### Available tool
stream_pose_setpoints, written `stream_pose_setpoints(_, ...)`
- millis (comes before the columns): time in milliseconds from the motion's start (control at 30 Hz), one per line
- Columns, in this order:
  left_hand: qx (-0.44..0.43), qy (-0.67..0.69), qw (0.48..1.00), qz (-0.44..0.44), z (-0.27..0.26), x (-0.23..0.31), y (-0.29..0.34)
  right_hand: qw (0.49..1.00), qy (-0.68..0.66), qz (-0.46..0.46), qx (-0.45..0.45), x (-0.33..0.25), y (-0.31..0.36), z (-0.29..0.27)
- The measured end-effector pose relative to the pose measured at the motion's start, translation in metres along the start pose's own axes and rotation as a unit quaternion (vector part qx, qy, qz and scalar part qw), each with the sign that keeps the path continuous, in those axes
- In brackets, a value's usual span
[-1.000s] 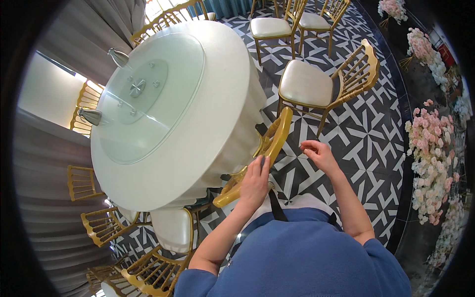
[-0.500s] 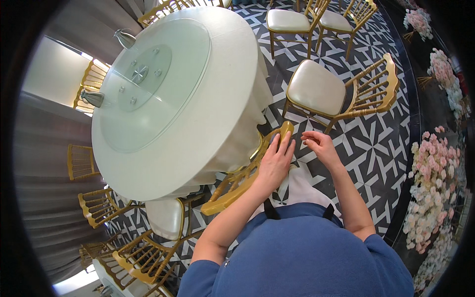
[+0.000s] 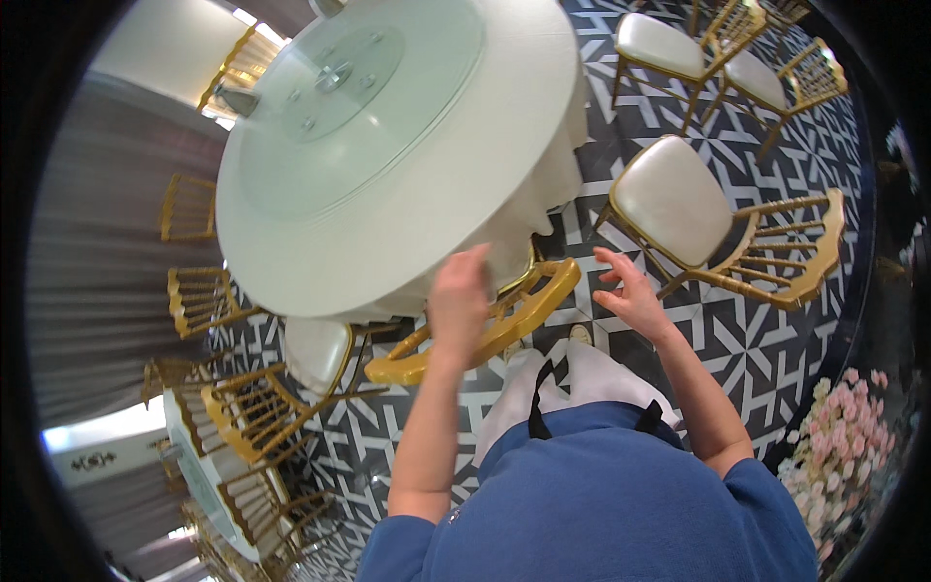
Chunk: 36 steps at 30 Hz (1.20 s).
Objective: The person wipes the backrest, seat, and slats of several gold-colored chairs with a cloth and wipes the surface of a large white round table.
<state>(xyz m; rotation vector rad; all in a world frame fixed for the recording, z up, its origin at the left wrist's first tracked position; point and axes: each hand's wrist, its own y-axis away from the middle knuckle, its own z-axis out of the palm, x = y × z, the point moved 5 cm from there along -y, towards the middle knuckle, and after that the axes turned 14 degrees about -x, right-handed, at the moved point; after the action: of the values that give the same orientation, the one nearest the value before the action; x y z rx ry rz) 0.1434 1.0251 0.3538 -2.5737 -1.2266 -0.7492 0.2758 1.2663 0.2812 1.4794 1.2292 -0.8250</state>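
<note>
Since the frame half a second ago, the left hand has slid left from the right end of the gold wooden chair back with a curved top rail, and the view has swung so that more of the room at near left shows. The chair back lies between the hands, mostly on the left hand's side, close against the hanging cloth of the round, white-clothed counter. The left hand is blurred above the rail; I cannot tell whether it touches it or how its fingers stand. The right hand, fingers apart and lightly curled, holds nothing just right of the rail's end.

A large clear glass disc tops the counter, with a grey cone-shaped object near its left edge. Beneath spreads a black-and-white patterned floor. To the right stands a gold chair with a padded white seat; pink and white flowers fill the near right, and pleated grey curtains hang left.
</note>
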Motion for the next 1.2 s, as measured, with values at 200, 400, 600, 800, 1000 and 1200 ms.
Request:
stream_pose_setpoints(200, 0.046, -0.065, 0.949, -0.305, -0.065, -0.157, 0.156, 0.993, 0.009, -0.093, -0.067, -0.028, -0.033, 0.036)
stream_pose_setpoints(400, -0.002, 0.243, 0.891, -0.382, -0.036, -0.218, 0.196, 0.981, 0.112, -0.154, -0.019, -0.016, -0.053, 0.040)
stream_pose_setpoints(600, 0.005, 0.364, 0.873, -0.326, -0.017, -0.240, 0.210, 0.985, 0.140, -0.098, 0.003, -0.010, -0.049, 0.047)
stream_pose_setpoints(800, 0.033, 0.297, 0.893, -0.338, -0.001, -0.189, 0.267, 0.979, 0.162, -0.115, 0.034, 0.004, 0.046, 0.073)
stream_pose_setpoints(1000, -0.019, 0.279, 0.920, -0.274, 0.018, -0.158, 0.340, 0.988, 0.138, -0.065, 0.029, 0.002, 0.136, 0.094)
stream_pose_setpoints(1200, -0.128, 0.299, 0.902, -0.283, 0.038, -0.117, 0.408, 0.988, 0.138, -0.056, 0.026, 0.014, 0.205, 0.115)
